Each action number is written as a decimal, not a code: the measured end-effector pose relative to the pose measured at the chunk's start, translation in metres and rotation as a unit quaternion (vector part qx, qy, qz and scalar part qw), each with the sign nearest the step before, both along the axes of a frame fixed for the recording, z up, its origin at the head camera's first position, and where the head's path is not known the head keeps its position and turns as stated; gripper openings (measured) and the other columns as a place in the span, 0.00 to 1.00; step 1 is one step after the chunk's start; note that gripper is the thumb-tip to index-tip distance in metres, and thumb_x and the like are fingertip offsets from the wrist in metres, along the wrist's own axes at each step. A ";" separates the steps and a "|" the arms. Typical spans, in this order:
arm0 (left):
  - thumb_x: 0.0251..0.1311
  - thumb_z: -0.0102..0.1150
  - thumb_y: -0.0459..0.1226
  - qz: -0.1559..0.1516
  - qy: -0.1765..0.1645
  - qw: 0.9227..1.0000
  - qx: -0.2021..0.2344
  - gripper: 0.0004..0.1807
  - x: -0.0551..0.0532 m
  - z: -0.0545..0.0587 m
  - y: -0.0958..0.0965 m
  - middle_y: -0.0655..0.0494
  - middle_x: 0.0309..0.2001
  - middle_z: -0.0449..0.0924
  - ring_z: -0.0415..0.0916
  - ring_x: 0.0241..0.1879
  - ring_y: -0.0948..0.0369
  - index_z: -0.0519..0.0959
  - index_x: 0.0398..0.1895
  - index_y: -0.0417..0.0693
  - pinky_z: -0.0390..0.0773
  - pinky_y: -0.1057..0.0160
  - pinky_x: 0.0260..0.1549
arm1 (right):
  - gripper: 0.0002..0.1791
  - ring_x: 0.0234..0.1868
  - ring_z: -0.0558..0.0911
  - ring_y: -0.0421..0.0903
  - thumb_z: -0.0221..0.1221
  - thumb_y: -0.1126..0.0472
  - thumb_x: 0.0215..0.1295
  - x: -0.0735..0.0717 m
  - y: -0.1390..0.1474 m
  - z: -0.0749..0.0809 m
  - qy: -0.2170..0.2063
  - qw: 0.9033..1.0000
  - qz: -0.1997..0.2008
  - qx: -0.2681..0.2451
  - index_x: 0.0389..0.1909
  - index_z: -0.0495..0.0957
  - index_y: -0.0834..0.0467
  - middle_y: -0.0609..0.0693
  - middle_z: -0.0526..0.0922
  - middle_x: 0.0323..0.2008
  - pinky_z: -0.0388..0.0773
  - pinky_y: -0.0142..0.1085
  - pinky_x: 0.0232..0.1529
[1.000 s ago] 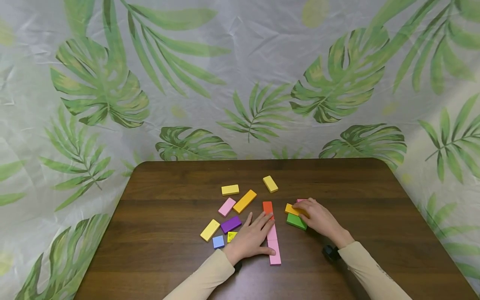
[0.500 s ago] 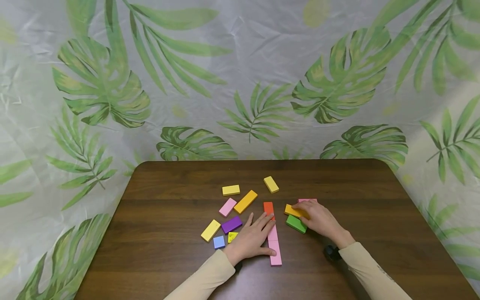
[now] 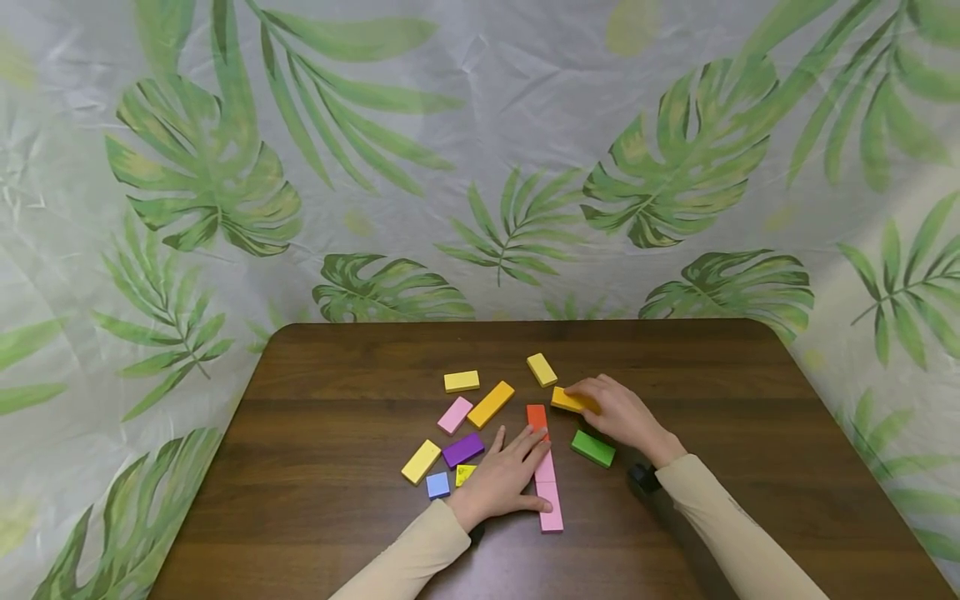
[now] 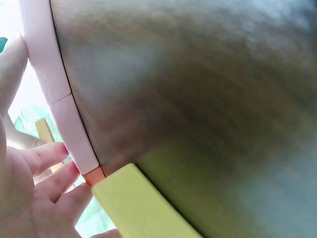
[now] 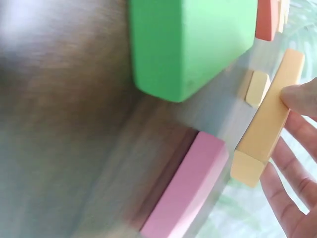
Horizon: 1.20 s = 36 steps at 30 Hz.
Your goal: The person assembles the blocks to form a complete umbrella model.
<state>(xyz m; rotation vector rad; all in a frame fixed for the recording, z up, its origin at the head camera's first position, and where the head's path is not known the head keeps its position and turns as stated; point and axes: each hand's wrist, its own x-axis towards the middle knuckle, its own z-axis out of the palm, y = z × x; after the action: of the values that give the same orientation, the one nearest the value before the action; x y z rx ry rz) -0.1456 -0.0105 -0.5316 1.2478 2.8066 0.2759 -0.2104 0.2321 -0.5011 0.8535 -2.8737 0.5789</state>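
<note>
My right hand (image 3: 628, 418) holds an orange block (image 3: 567, 400) between thumb and fingers, raised off the table in the right wrist view. A green block (image 3: 592, 448) lies below that hand. A pink block (image 5: 187, 186) shows in the right wrist view but is hidden behind the hand in the head view. My left hand (image 3: 501, 479) rests with spread, fairly straight fingers along a row. That row has a red block (image 3: 536, 414) at its far end, then a pink block (image 3: 545, 469) and another pink block (image 3: 552, 518) end to end.
Left of the row lie a purple block (image 3: 462, 449), a blue block (image 3: 438, 485), a longer orange block (image 3: 491, 405), a pink block (image 3: 454, 415) and several yellow ones. One yellow block (image 3: 542, 369) lies beyond the row. A leaf-patterned cloth (image 3: 510, 125) hangs behind the table (image 3: 315, 517).
My right hand has picked up the orange block from beside the green one and moved it away from me and to the left. The left hand has stayed on the row.
</note>
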 end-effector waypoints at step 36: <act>0.54 0.55 0.65 -0.002 -0.006 1.000 0.004 0.49 0.000 0.004 -0.001 0.51 0.73 0.53 0.47 0.72 0.53 0.61 0.71 0.44 0.51 0.39 0.64 | 0.18 0.48 0.79 0.50 0.64 0.71 0.57 -0.033 -0.017 -0.016 0.016 0.996 0.075 0.044 0.50 0.82 0.57 0.51 0.82 0.48 0.76 0.46 0.50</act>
<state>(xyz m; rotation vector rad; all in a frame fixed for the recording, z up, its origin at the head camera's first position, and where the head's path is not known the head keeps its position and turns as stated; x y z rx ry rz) -0.1460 -0.0118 -0.5280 1.2497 2.7955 0.2944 -0.2435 0.2155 -0.5175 1.0896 -2.8420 0.4512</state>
